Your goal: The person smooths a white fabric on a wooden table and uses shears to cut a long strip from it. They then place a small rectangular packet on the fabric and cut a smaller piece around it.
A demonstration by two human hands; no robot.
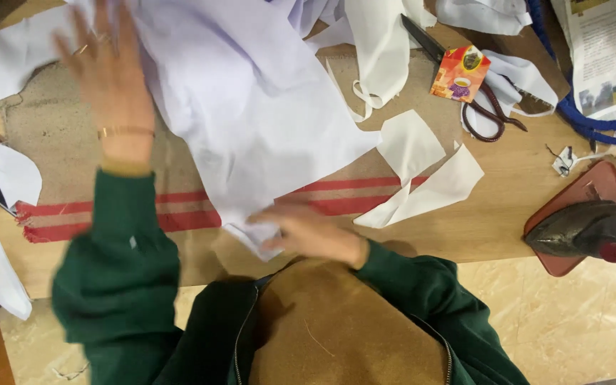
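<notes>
The left hand [108,71] is lying flat and open while the right hand [308,232] is pinching the white fabric [251,114], risking dragging scraps [411,142] off the counter [507,207].

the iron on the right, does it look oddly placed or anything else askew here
The iron lies on its reddish stand, which juts past the table edge, so it looks precarious. A small orange packet lies across the scissors. White fabric offcuts are scattered beside the large white cloth.
</notes>
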